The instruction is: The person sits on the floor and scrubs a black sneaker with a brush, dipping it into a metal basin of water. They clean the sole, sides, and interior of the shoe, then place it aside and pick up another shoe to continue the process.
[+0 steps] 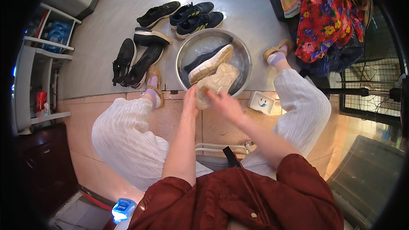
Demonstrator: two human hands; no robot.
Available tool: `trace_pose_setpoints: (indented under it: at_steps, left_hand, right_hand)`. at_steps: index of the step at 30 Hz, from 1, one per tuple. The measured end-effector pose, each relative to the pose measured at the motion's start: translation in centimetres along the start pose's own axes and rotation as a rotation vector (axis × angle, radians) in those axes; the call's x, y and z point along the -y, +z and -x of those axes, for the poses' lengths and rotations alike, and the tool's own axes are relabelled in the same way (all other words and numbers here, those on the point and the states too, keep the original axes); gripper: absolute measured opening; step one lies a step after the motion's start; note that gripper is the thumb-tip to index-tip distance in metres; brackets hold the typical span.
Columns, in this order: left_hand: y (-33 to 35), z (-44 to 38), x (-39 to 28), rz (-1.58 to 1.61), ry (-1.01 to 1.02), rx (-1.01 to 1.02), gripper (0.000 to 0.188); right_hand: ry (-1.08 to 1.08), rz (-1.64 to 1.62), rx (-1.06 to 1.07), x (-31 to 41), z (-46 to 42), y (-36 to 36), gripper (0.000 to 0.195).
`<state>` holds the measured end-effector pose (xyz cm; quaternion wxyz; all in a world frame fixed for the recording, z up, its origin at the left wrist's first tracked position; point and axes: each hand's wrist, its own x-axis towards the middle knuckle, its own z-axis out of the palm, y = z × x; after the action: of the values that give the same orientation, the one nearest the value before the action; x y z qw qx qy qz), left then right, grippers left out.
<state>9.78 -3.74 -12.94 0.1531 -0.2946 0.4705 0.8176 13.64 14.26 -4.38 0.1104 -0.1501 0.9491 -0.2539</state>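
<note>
My left hand (pixel 190 100) grips one side of a shoe (pixel 220 80) whose cream, patterned sole faces up. The shoe tilts over the near rim of a round stainless steel basin (pixel 246 49). Blurred, my right hand (pixel 226 106) is at the near end of that sole, with a small orange-brown object (pixel 205 91) at its fingertips; its kind is unclear. Inside the basin, a dark shoe with a thick cream sole (pixel 211 62) lies on its side in what looks like shallow water. Part of it is hidden behind the shoe in my left hand.
Several dark sneakers (pixel 199 22) stand beyond and left of the basin, two black ones (pixel 124 59) among them. A white soap dish with a smiling face (pixel 262 103) sits right. Floral cloth (pixel 329 22) hangs at right; shelves (pixel 48 52) stand left. A blue bottle (pixel 123 209) is lower left.
</note>
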Motion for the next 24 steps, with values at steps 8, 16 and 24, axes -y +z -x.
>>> trace_pose_setpoints:
  at_steps: [8,16,24]
  left_hand:
    - [-0.8,-1.0,0.0,-0.014,-0.002,-0.052,0.039]
    - [-0.8,-1.5,-0.5,-0.075,-0.021,-0.158,0.041]
    - [-0.3,-1.2,-0.5,-0.152,-0.033,-0.193,0.041]
  right_hand:
    - [-0.048,0.012,0.010,0.7,0.8,0.7,0.039]
    - [0.176,0.076,-0.082,-5.5,-1.1,0.2,0.051]
    - [0.445,-0.012,-0.102,-11.5,-3.4,0.7,0.046]
